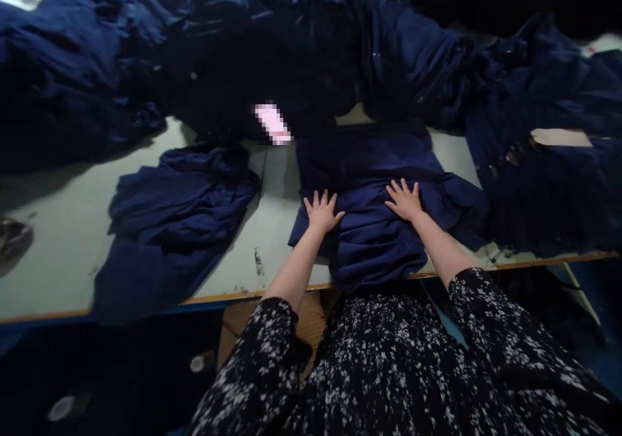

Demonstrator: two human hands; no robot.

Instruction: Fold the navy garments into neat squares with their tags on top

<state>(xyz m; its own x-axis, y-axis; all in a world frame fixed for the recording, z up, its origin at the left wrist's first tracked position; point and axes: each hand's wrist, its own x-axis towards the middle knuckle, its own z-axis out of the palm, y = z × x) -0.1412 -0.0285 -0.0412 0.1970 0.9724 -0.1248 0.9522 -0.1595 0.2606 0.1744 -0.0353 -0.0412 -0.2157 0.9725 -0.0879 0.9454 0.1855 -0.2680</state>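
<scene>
A navy blue garment [374, 164] lies spread on the pale table in front of me, wrinkled across its middle and near part. My left hand [323, 212] rests flat on its left side, fingers spread. On the right side, my right hand [405, 201] lies palm down on the same cloth, its fingers also apart. Neither hand grips the fabric. The garment's near end reaches the table edge by my body, and its far end meets the piled cloth. What kind of garment it is, I cannot tell.
A crumpled navy garment [179, 209] lies to the left and hangs over the edge of the table [43, 254]. Large heaps of navy clothing [253, 47] line the back. More navy clothing [554, 190] with a beige tag [561, 138] lies at right. A cardboard box [238, 326] stands below.
</scene>
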